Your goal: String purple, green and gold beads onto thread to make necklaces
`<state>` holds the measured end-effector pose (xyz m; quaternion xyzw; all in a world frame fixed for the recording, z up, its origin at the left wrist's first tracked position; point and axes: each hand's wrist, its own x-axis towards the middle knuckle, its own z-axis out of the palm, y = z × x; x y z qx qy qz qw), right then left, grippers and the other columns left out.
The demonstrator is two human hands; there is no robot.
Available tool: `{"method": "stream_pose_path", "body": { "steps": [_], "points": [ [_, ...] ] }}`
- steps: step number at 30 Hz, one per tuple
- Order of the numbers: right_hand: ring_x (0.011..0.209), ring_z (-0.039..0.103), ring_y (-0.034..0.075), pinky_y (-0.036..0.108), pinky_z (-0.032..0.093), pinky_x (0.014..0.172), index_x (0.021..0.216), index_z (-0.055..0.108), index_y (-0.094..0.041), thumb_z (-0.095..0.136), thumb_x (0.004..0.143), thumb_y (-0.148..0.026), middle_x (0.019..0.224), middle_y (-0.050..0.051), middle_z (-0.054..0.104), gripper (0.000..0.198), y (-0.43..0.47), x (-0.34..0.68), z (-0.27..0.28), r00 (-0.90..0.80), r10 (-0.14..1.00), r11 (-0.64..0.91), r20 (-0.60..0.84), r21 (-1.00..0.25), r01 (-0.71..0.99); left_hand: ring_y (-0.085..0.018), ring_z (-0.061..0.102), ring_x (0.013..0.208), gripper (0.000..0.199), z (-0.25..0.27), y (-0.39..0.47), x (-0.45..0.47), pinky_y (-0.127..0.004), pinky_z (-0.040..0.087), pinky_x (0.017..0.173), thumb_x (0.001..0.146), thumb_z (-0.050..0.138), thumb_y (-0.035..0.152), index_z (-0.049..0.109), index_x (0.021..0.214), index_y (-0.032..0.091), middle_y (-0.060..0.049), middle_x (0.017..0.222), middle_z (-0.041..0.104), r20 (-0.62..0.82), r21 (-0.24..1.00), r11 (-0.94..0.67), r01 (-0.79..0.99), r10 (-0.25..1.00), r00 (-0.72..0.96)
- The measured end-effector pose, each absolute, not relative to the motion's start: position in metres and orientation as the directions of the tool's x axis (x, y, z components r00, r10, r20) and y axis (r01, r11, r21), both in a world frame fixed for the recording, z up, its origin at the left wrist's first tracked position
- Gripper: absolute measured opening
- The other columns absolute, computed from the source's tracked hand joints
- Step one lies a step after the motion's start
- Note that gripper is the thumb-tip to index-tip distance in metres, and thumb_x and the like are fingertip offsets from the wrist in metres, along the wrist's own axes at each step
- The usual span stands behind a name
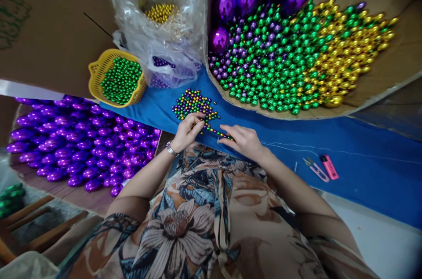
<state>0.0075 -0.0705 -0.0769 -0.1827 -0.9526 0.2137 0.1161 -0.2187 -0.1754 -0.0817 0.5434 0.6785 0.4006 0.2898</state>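
Note:
A short string of small green, gold and purple beads (216, 132) stretches between my two hands above the blue cloth. My left hand (190, 130) pinches its left end, thumb and fingers together, at the near edge of a loose pile of mixed beads (191, 103). Around the right end of the string, my right hand (242, 139) has its fingers closed. A thin white thread (283, 147) runs off to the right from beside my right hand. The fingertips cover parts of the string.
Pink-handled thread snips (317, 170) and a pink lighter (329, 167) lie right on the blue cloth (369, 173). A yellow basket (94, 88) of green beads and plastic bags (184, 2) stand behind left. Cardboard boxes hold larger purple ornaments (89, 147) and green beads (263, 72).

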Motion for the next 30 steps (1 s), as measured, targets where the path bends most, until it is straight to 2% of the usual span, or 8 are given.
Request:
{"method": "stream_pose_path", "body": {
  "steps": [3, 7, 9, 15, 19, 21, 25, 30],
  "points": [
    [0.078, 0.062, 0.014, 0.025, 0.045, 0.073, 0.117, 0.067, -0.019, 0.046, 0.094, -0.056, 0.084, 0.004, 0.070, 0.047, -0.066, 0.006, -0.067, -0.913, 0.395, 0.854, 0.105, -0.409, 0.322, -0.018, 0.065, 0.101, 0.030, -0.080, -0.174, -0.215, -0.037, 0.053, 0.088, 0.097, 0.045, 0.042, 0.049, 0.077, 0.020, -0.009, 0.109, 0.067, 0.076, 0.853, 0.071, 0.517, 0.964, -0.257],
    [0.087, 0.061, 0.017, 0.026, 0.042, 0.071, 0.129, 0.060, -0.022, 0.043, 0.092, -0.063, 0.096, 0.006, 0.069, 0.058, -0.071, -0.015, -0.055, -0.902, 0.429, 0.851, 0.049, -0.357, 0.386, -0.018, 0.062, 0.106, 0.029, -0.080, -0.171, -0.201, -0.038, 0.052, 0.092, 0.098, 0.043, 0.041, 0.049, 0.079, 0.020, -0.009, 0.112, 0.066, 0.116, 0.853, 0.045, 0.521, 0.955, -0.272],
    [0.087, 0.061, 0.017, 0.025, 0.041, 0.069, 0.131, 0.058, -0.023, 0.040, 0.095, -0.060, 0.102, 0.007, 0.069, 0.055, -0.075, -0.027, -0.056, -0.901, 0.433, 0.841, 0.011, -0.366, 0.399, -0.019, 0.061, 0.110, 0.029, -0.080, -0.169, -0.195, -0.039, 0.051, 0.094, 0.098, 0.042, 0.042, 0.050, 0.080, 0.020, -0.010, 0.113, 0.065, 0.128, 0.851, 0.039, 0.524, 0.952, -0.279],
    [0.078, 0.063, 0.012, 0.023, 0.039, 0.066, 0.106, 0.069, -0.023, 0.034, 0.102, -0.042, 0.097, 0.004, 0.071, 0.040, -0.057, 0.014, -0.063, -0.901, 0.418, 0.810, -0.115, -0.402, 0.427, -0.019, 0.062, 0.107, 0.028, -0.083, -0.172, -0.218, -0.039, 0.050, 0.094, 0.098, 0.042, 0.040, 0.049, 0.080, 0.020, -0.009, 0.115, 0.066, 0.167, 0.836, 0.085, 0.542, 0.902, -0.399],
    [0.070, 0.060, 0.015, 0.025, 0.034, 0.058, 0.086, 0.071, -0.022, 0.038, 0.099, -0.048, 0.079, 0.005, 0.069, 0.043, -0.036, 0.062, -0.050, -0.792, 0.521, 0.800, -0.319, -0.140, 0.583, -0.021, 0.060, 0.112, 0.026, -0.085, -0.177, -0.237, -0.043, 0.047, 0.098, 0.098, 0.043, 0.040, 0.049, 0.080, 0.021, -0.009, 0.114, 0.066, 0.205, 0.802, 0.124, 0.585, 0.862, -0.464],
    [0.078, 0.061, 0.018, 0.026, 0.038, 0.061, 0.093, 0.073, -0.023, 0.041, 0.097, -0.050, 0.086, 0.008, 0.071, 0.042, -0.040, 0.059, -0.045, -0.802, 0.537, 0.806, -0.261, -0.122, 0.579, -0.021, 0.058, 0.116, 0.025, -0.085, -0.177, -0.233, -0.044, 0.045, 0.102, 0.097, 0.043, 0.039, 0.049, 0.080, 0.021, -0.009, 0.114, 0.066, 0.218, 0.788, 0.106, 0.606, 0.873, -0.436],
    [0.087, 0.062, 0.016, 0.027, 0.045, 0.076, 0.124, 0.064, -0.022, 0.042, 0.099, -0.044, 0.098, 0.007, 0.073, 0.040, -0.067, 0.016, -0.054, -0.898, 0.440, 0.848, -0.012, -0.322, 0.420, -0.021, 0.055, 0.123, 0.023, -0.082, -0.172, -0.211, -0.045, 0.044, 0.106, 0.098, 0.041, 0.036, 0.049, 0.082, 0.021, -0.008, 0.118, 0.065, 0.196, 0.789, 0.049, 0.612, 0.924, -0.327],
    [0.081, 0.064, 0.012, 0.023, 0.047, 0.080, 0.119, 0.066, -0.018, 0.041, 0.101, -0.034, 0.094, 0.004, 0.073, 0.035, -0.081, -0.002, -0.081, -0.916, 0.390, 0.847, 0.098, -0.429, 0.314, -0.023, 0.050, 0.129, 0.017, -0.086, -0.179, -0.202, -0.048, 0.042, 0.109, 0.097, 0.047, 0.032, 0.054, 0.088, 0.020, -0.010, 0.121, 0.063, 0.241, 0.726, 0.039, 0.687, 0.921, -0.307]
  ]
}}
